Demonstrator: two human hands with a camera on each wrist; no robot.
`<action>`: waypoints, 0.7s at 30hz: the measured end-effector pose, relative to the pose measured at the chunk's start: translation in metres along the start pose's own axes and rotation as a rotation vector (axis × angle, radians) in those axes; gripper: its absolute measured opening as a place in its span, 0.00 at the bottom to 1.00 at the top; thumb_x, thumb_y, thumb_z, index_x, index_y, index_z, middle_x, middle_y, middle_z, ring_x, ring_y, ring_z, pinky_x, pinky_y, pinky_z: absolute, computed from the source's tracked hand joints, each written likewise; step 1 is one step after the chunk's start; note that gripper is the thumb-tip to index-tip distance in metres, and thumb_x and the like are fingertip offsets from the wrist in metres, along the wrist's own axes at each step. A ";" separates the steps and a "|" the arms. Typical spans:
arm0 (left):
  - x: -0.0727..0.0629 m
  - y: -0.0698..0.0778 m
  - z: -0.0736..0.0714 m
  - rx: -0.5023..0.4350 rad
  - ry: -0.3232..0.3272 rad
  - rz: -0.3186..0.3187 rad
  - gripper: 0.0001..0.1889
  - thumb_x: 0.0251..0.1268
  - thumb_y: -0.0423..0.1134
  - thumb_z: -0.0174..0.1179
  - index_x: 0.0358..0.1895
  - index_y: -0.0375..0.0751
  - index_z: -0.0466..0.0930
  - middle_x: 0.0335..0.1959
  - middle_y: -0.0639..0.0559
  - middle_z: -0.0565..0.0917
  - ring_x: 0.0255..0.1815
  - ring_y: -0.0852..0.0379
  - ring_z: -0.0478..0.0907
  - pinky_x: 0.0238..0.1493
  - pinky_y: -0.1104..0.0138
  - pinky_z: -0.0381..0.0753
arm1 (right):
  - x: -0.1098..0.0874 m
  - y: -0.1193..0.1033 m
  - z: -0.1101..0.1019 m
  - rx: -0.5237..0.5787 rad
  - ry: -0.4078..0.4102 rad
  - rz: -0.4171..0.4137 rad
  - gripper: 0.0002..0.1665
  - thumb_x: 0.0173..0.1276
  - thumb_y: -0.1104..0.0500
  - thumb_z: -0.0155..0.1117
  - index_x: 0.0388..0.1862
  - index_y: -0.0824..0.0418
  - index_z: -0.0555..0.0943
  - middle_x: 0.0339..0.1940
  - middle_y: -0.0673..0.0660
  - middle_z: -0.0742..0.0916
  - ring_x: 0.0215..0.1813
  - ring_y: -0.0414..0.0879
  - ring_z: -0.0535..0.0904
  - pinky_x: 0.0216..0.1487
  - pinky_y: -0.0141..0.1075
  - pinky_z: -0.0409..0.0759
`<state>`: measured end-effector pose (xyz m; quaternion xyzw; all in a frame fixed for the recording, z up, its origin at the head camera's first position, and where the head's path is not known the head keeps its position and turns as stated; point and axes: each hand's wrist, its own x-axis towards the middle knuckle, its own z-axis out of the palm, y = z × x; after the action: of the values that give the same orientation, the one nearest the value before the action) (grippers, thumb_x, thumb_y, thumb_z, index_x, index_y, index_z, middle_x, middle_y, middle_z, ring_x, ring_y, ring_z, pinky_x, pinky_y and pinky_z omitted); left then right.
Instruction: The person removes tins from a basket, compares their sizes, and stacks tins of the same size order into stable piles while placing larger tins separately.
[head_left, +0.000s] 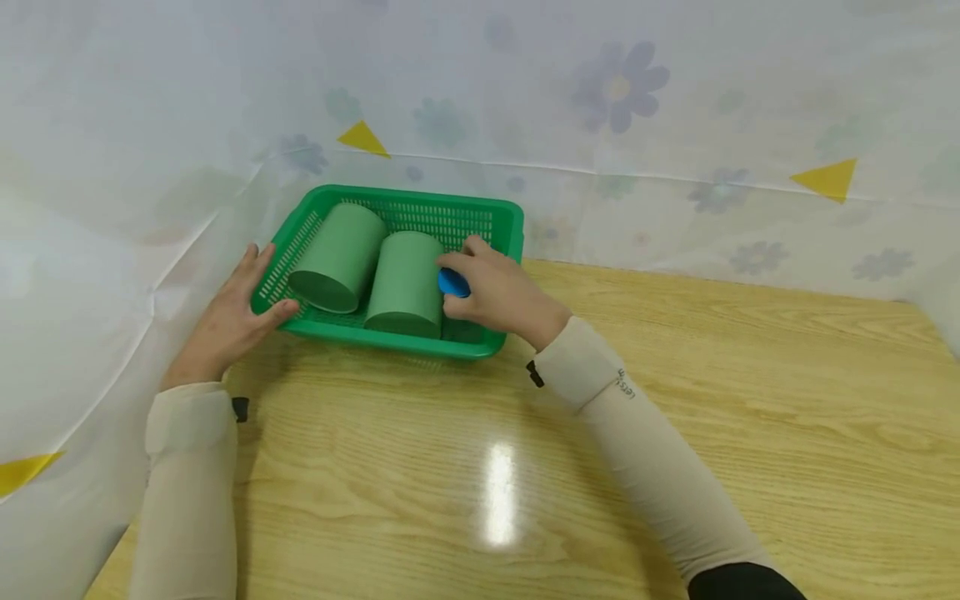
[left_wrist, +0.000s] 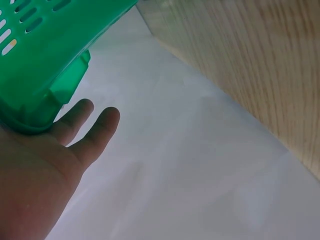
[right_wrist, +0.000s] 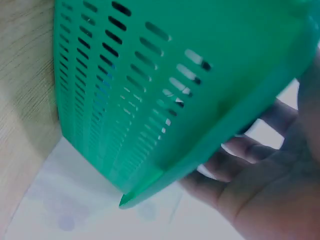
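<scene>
A green plastic basket (head_left: 397, 340) with slotted walls stands at the back of the table. Two light green cylinders, a left one (head_left: 341, 250) and a right one (head_left: 407, 279), lie side by side in it, flat ends facing me. My left hand (head_left: 232, 312) rests against the basket's left end, thumb over the front rim; its fingers look straight in the left wrist view. Over the basket's right part, my right hand (head_left: 498, 292) pinches a smooth blue object (head_left: 453, 282) beside the right cylinder. Most of that object is hidden by the fingers, so its kind does not show.
The basket sits on a wood-grain table (head_left: 390, 467), close to a white flower-patterned sheet (head_left: 465, 83) at the back and left. Yellow triangles mark the sheet, one behind the basket (head_left: 363, 138) and another to the right (head_left: 829, 180).
</scene>
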<state>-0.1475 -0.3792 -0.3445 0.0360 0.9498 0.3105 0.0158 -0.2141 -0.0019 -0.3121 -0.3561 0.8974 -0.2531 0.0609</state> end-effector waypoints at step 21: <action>-0.002 -0.006 0.001 -0.012 0.024 0.002 0.49 0.71 0.60 0.60 0.83 0.63 0.34 0.83 0.50 0.35 0.80 0.30 0.36 0.68 0.28 0.44 | -0.037 0.030 -0.004 0.552 0.372 0.057 0.40 0.68 0.49 0.72 0.76 0.54 0.69 0.62 0.57 0.80 0.61 0.49 0.76 0.65 0.46 0.74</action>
<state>-0.1460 -0.3840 -0.3488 0.0330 0.9479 0.3168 0.0044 -0.2059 0.0430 -0.3257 -0.2486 0.8004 -0.5455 -0.0029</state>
